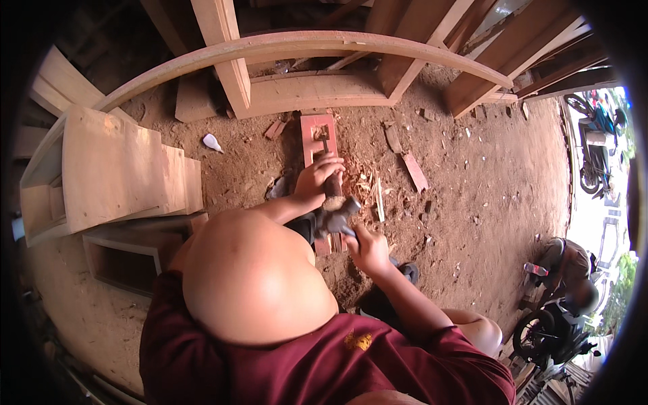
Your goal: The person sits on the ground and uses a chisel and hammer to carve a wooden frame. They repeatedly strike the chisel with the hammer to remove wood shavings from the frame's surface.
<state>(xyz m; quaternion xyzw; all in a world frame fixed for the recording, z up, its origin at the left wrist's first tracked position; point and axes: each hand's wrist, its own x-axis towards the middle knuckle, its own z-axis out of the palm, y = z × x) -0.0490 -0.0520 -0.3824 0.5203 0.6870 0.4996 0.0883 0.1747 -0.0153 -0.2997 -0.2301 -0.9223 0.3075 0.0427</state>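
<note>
A narrow reddish wooden board (309,129) lies on the ground in front of me, with a recess cut in its far end. My left hand (320,178) is closed around the handle of a chisel (333,186), whose blade points away from me into the recess. In my right hand (371,252) is a hammer (339,219), its metal head just behind the near end of the chisel handle. Whether the two touch, I cannot tell. The near part of the board is partly covered by the hammer and my leg.
Wood chips (368,187) and an offcut (415,172) lie right of the board, a small whitish bottle (212,142) to its left. A curved wooden rail (304,42) spans the far side. Wooden panels (115,162) stand left. A person (574,273) and motorcycles (594,145) are at right.
</note>
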